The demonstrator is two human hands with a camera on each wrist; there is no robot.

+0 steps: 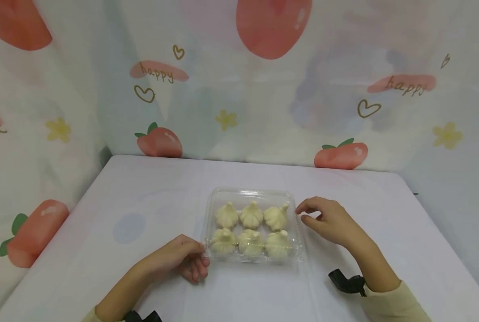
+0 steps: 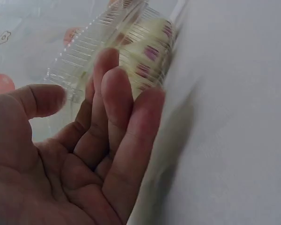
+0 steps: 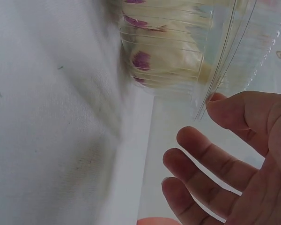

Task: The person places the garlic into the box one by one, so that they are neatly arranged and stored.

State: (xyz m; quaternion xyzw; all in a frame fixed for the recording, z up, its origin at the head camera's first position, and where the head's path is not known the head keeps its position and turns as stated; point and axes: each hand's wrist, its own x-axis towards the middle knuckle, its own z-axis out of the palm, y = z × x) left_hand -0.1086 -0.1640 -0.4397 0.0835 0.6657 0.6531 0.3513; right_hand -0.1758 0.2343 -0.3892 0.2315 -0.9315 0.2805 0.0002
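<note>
A clear plastic clamshell box lies on the table with its lid over two rows of garlic bulbs. The bulbs are pale, with purple patches low on their sides in both wrist views. My left hand is beside the box's near left corner, fingers loosely bent, palm facing the ribbed wall. To the right, my right hand is at the box's side edge. In the right wrist view its thumb overlaps the rim's corner, the index finger partly hidden behind it. The other fingers are relaxed and spread below.
A white cloth covers the table. Behind and to the left hangs a printed backdrop with fruit, hearts and lettering. Black straps or mounts are on both wrists, near light sleeves.
</note>
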